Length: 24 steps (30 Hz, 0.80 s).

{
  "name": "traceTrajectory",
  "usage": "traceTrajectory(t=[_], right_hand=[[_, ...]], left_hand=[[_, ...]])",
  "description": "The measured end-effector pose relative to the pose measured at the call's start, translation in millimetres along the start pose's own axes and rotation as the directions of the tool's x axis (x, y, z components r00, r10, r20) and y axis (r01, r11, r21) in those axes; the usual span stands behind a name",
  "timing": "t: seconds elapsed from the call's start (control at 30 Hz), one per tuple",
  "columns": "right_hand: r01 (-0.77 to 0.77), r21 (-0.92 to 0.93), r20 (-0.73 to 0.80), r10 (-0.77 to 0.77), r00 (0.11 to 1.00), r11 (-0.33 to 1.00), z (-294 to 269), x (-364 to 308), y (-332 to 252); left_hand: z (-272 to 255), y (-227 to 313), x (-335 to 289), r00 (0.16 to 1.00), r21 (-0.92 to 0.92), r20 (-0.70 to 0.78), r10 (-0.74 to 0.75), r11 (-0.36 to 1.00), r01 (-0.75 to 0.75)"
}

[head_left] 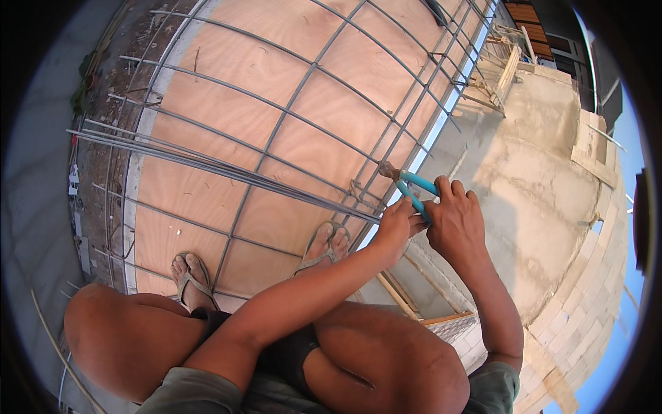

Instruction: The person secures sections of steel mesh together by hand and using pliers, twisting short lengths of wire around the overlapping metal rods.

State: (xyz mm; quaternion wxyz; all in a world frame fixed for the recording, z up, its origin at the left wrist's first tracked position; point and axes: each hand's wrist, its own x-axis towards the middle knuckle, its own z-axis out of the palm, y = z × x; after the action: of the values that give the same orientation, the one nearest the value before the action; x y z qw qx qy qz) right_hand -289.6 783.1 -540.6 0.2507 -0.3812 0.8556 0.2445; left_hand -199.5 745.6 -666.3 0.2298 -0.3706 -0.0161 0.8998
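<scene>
Pincers with teal handles [408, 186] are in front of me, their handles spread apart. Their rusty brown jaws sit at a crossing of steel bars near the right edge of a rebar grid [287, 110]. My right hand [455, 214] is closed round the handle ends. Just left of it, my left hand [396, 231] has its fingers curled beside the lower handle and seems to grip it, though the fingertips are partly hidden. A bundle of loose steel rods [227, 171] lies across the grid, its right end close to my left hand.
Pinkish plywood [207, 131] lies beneath the grid, with my sandalled feet [193, 276] on it. Past its right edge is a drop to a lower concrete surface [531, 159] with timber pieces [507, 76]. Bar ends stick out at the left over rough ground. A block wall [586, 297] curves along the right.
</scene>
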Motion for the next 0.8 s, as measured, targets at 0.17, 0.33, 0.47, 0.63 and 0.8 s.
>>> traceTrajectory(t=[0.17, 0.33, 0.47, 0.63, 0.8], right_hand=[[-0.014, 0.062, 0.013, 0.013, 1.0, 0.998, -2, 2, 1], [0.034, -0.109, -0.16, -0.052, 0.986, 0.993, -1, 0, 2], [0.064, -0.22, -0.271, -0.124, 0.955, 0.973, 6, -6, 22], [0.034, -0.15, -0.053, -0.043, 0.998, 0.988, 18, -7, 36], [-0.111, 0.15, 0.158, 0.087, 0.984, 0.983, 10, 2, 34]], left_hand=[[0, 5, 0, 1.0, 0.006, 0.002, -0.023, 1.0, 0.023], [5, 12, 0, 0.997, -0.004, 0.074, 0.002, 1.0, -0.002], [-5, 12, 8, 0.999, 0.156, 0.003, 0.051, 0.987, -0.051], [-4, 6, 16, 0.982, 0.174, -0.172, 0.078, 0.984, -0.047], [0, 23, 20, 0.995, 0.033, 0.085, -0.054, 0.998, 0.051]])
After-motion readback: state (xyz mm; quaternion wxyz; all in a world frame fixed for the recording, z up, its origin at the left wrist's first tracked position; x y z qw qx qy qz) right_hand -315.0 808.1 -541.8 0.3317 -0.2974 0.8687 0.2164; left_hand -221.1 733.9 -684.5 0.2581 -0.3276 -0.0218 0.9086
